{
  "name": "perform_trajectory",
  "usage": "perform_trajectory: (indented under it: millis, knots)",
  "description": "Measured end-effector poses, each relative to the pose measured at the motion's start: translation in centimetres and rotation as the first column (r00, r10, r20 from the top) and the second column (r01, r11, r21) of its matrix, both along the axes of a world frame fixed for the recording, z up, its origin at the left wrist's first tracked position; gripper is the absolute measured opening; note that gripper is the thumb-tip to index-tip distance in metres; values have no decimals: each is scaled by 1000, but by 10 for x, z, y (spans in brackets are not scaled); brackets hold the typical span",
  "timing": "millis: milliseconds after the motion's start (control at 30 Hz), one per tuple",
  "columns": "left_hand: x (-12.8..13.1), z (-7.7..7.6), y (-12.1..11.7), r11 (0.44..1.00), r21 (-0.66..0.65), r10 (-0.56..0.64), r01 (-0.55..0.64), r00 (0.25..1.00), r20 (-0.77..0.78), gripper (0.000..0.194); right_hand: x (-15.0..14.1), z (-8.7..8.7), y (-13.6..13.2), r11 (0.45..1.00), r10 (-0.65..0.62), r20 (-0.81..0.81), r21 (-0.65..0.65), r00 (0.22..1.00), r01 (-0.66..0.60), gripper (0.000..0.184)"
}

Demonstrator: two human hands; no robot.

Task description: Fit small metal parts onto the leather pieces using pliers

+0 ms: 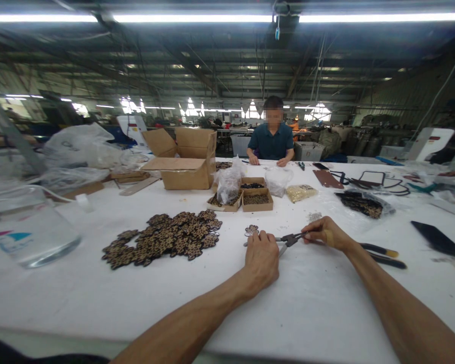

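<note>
My left hand [263, 257] is closed around the handles of a pair of pliers [290, 239], whose jaws point right. At the jaw tips, my right hand [328, 233] is pinched; whatever small piece it holds there is too small to make out. A tan wrap or tape shows on one of its fingers. Just beyond my left hand lies a single leopard-print flower-shaped piece [252, 230]. To the left is a heap of similar leopard-print pieces [170, 237]. Another pair of pliers with dark, yellow-tipped handles [382, 254] lies partly behind my right forearm.
Small cardboard trays [258, 200] of tiny parts stand ahead, beside a bag of pale beads [301, 192]. An open carton [185, 169] is behind the heap. A water jug [30, 232] stands left, a dark phone-like slab [439, 237] lies right. A co-worker [271, 139] sits opposite.
</note>
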State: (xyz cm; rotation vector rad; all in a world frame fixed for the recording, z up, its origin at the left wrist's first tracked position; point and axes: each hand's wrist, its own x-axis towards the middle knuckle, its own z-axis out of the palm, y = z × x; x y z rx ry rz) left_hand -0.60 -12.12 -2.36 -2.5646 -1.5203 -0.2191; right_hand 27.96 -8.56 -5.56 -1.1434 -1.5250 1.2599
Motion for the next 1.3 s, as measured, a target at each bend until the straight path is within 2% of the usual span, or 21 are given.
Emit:
perform_trajectory:
  millis: [833,1300]
  knots:
    - [1,0,-1,1000,-24,10,-10,1000,1,51,-3,3,-3,1000,-4,-4,2,1000,4,44]
    - [0,0,-1,1000,-19,13,-13,1000,-7,51,-1,-2,-1,1000,-4,-10,-11,1000,4,45]
